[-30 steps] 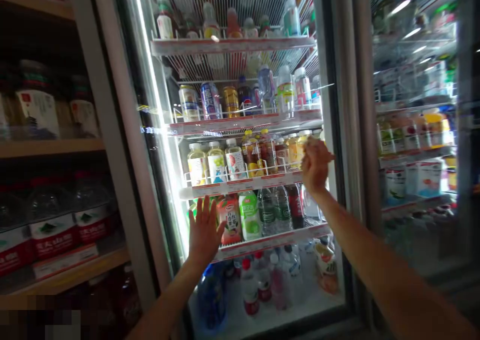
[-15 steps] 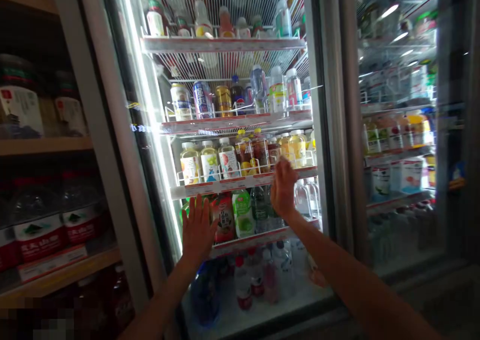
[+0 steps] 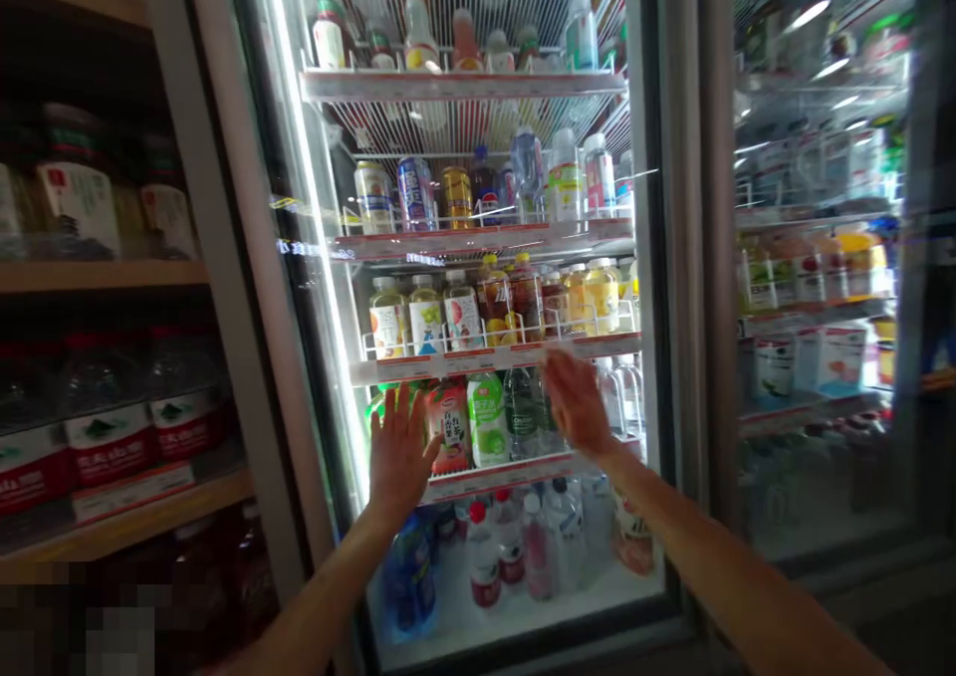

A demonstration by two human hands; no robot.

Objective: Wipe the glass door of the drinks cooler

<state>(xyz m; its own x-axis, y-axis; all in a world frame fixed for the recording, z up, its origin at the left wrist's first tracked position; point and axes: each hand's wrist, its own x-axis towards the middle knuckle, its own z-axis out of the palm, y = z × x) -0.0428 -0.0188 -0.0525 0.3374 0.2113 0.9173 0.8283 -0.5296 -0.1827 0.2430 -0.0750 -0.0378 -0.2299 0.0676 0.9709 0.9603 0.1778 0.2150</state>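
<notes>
My left hand (image 3: 399, 457) is raised in front of a lit drinks cooler, its fingers spread and nothing in it. Behind its fingertips are a green bottle (image 3: 377, 407) and a red drink package (image 3: 449, 427). My right hand (image 3: 575, 404) is up at the right, fingers stretched out and slightly blurred, holding nothing I can see. It overlaps the front of a shelf edge (image 3: 493, 359) and hides part of the bottles behind. A green-labelled bottle (image 3: 487, 419) and a dark green bottle (image 3: 521, 412) stand between the two hands. Whether either hand touches glass, I cannot tell.
Bottles with pale labels (image 3: 425, 318) line the shelf above, with cans (image 3: 416, 195) higher up. Red-capped bottles (image 3: 484, 557) stand on the cooler floor. Wooden shelves (image 3: 105, 275) with packed bottles are at the left. Another glass-fronted cooler (image 3: 814, 303) is at the right.
My right hand has lowered slightly, and its bunched fingers have straightened. My left hand stays spread in nearly the same place. The view has shifted a little, moving the cooler rightward.
</notes>
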